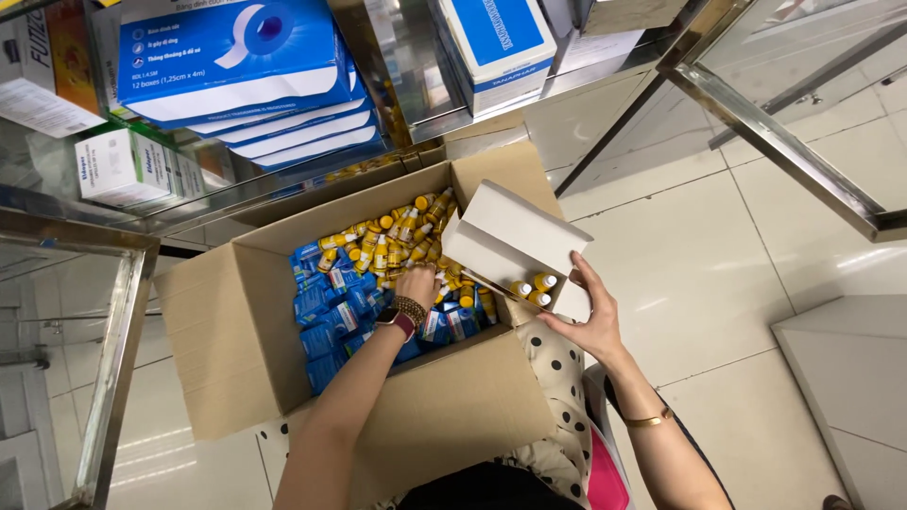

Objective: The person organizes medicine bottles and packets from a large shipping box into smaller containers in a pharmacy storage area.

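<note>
The left hand (pixel 417 283) reaches down into the cardboard box (pixel 236 321), fingers closing among the yellow-capped bottles (pixel 397 231) just beyond it, while the right hand (pixel 590 326), nearby, grips the small white carton (pixel 510 246) tilted open toward those bottles.

A pharmacy: glass shelves (pixel 416 104) stacked with medicine boxes (pixel 236 57).

Glossy tiled floor (pixel 699 274), glass shelves (pixel 416 85)

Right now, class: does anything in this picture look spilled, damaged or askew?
Nothing damaged. Small yellow-capped bottles lie jumbled loose in the brown cardboard box, where the left hand reaches; the right hand tilts a white carton.
</note>
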